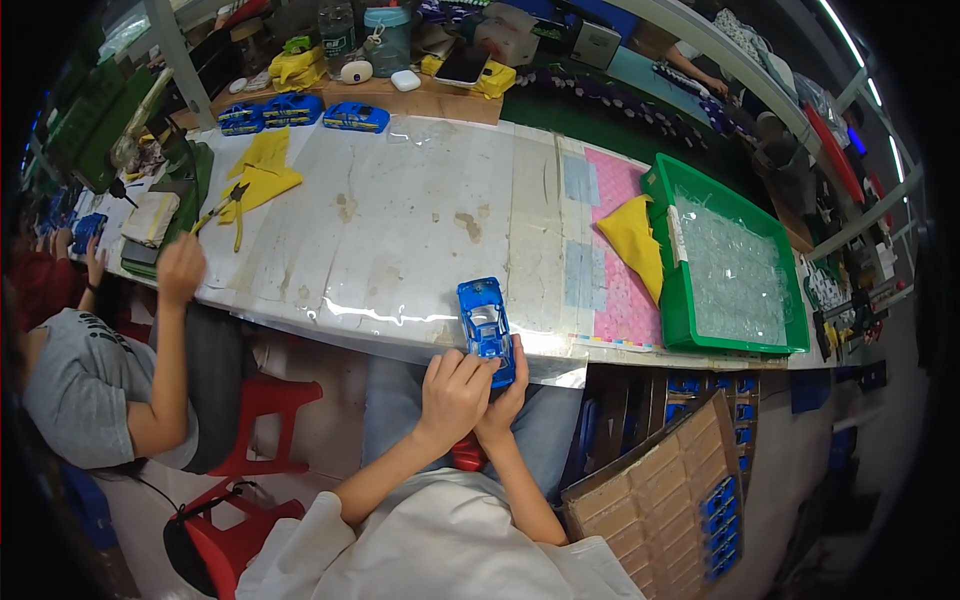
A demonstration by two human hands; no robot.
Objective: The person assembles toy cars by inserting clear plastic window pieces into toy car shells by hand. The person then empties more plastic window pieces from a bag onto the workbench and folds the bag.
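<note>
**Blue toy car (486, 318) held in both hands at the table's near edge**

From here I see the car at the front lip of the white tabletop (390, 255), its far end reaching in over the surface and its near end toward the person's lap. I can't tell whether it touches the table. Beyond it, a broad, stained stretch of tabletop runs back to a wooden ledge (440, 104). On the left, that stretch is bounded by yellow cloths (265, 160) with pliers (236, 212) on them; a co-worker's hand (182, 268) is raised near these. To the right come a pink sheet (625, 315), a yellow cloth (638, 245) and the green rim of a tray (677, 300) full of clear plastic pieces (735, 275).

The right hand (506, 402) grips the car, fingers lying up along its right side near the closer end. The left hand (455, 398) comes over from the left, fingers bent, tips on the near part of the car; whether they pinch or only press, I can't tell. The car's far half sticks out past both sets of fingers.
</note>
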